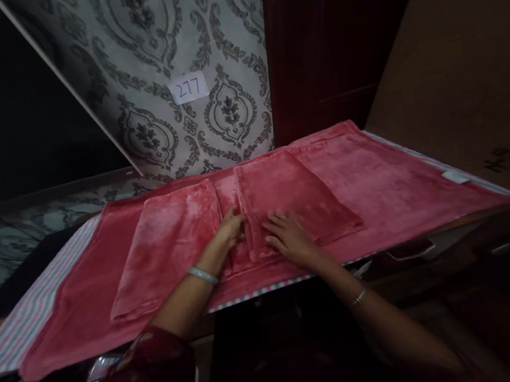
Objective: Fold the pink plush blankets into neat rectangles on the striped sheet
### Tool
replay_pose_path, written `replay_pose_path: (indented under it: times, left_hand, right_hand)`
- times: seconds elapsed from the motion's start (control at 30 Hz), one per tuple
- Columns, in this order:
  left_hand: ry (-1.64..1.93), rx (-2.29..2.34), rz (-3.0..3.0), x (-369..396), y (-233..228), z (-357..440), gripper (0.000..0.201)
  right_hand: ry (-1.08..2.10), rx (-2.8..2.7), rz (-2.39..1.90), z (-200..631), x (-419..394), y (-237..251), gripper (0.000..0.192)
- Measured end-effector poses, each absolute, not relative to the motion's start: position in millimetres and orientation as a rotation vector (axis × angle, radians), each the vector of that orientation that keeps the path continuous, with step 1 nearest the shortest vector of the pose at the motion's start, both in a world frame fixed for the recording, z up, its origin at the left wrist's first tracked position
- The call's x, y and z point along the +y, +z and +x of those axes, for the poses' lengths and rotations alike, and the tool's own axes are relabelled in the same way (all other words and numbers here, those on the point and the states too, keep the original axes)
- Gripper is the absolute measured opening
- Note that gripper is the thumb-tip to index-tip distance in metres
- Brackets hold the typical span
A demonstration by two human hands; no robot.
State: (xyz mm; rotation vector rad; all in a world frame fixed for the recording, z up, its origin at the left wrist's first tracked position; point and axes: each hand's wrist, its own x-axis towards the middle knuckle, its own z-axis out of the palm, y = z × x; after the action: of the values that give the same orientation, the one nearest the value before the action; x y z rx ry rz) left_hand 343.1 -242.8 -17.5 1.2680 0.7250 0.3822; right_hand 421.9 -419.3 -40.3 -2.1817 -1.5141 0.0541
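The right hand [290,236] lies flat, fingers spread, on the right folded pink plush towel [292,201]. The left hand [231,227] pinches that towel's near-left edge. Another folded pink plush towel [168,247] lies alongside, atop a spread pink blanket [391,184]. Beyond hangs a paper label "277" [188,88].
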Motion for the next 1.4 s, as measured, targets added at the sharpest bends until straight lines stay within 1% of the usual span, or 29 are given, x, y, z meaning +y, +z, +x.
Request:
replay_pose_path:
  times: [0.1, 0.23, 0.37, 0.43, 0.53, 0.63, 0.7, 0.73, 0.83, 0.87, 0.97, 1.1, 1.2, 1.3, 1.4]
  left_hand:
    - [0.344, 0.68, 1.172, -257.1, -16.6, 320.7, 0.049]
    - [0.297, 0.599, 1.025, -270.0, -15.3, 304.9, 0.034]
    - [0.306, 0.66, 0.928, -272.4, -17.6, 301.4, 0.028]
    - [0.346, 0.643, 0.889, -273.9, -20.0, 300.7, 0.024]
    - [0.372, 0.612, 0.862, -278.4, -23.5, 299.6, 0.013]
    - [0.38, 0.602, 0.875, -282.9, -25.2, 297.8, 0.01]
    - [0.355, 0.577, 0.885, -284.6, -24.6, 296.2, 0.012]
    - [0.341, 0.564, 0.882, -285.0, -23.8, 295.3, 0.013]
    - [0.304, 0.529, 0.867, -283.9, -21.9, 292.8, 0.017]
    - [0.297, 0.532, 0.87, -282.5, -21.8, 292.1, 0.018]
    - [0.259, 0.57, 0.931, -273.2, -22.4, 293.5, 0.026]
    - [0.319, 0.622, 1.026, -246.8, -14.3, 316.9, 0.054]
    - [0.333, 0.684, 1.136, -217.3, 1.2, 355.5, 0.068]
    - [0.364, 0.704, 1.193, -184.9, 13.6, 402.1, 0.072]
    - [0.453, 0.705, 1.23, -157.9, 14.5, 443.3, 0.072]
  right_hand:
    - [0.024, -1.435, -2.15, 403.5, -422.3, -32.2, 0.038]
    - [0.133, -1.291, -2.296, 383.6, -412.4, -16.1, 0.036]
    - [0.248, -1.242, -2.349, 381.4, -402.3, -16.3, 0.025]
    - [0.232, -1.207, -2.292, 384.0, -401.6, -20.9, 0.025]
    - [0.15, -1.233, -2.184, 385.9, -403.5, -27.2, 0.02]
    - [0.193, -1.329, -2.127, 384.8, -407.3, -28.0, 0.016]
    - [0.194, -1.381, -2.086, 383.4, -410.7, -26.1, 0.017]
    - [0.165, -1.395, -2.078, 382.5, -412.4, -25.3, 0.023]
    - [0.046, -1.414, -2.106, 379.1, -416.1, -27.4, 0.051]
    - [0.028, -1.414, -2.104, 378.2, -416.6, -30.2, 0.053]
    - [0.02, -1.392, -2.027, 378.5, -416.2, -42.9, 0.044]
    - [-0.02, -1.328, -1.878, 384.0, -414.3, -61.3, 0.044]
    - [-0.095, -1.33, -1.822, 385.8, -413.6, -72.0, 0.046]
    - [-0.166, -1.359, -1.79, 384.0, -414.1, -80.0, 0.049]
    - [-0.208, -1.368, -1.799, 381.5, -415.8, -84.6, 0.054]
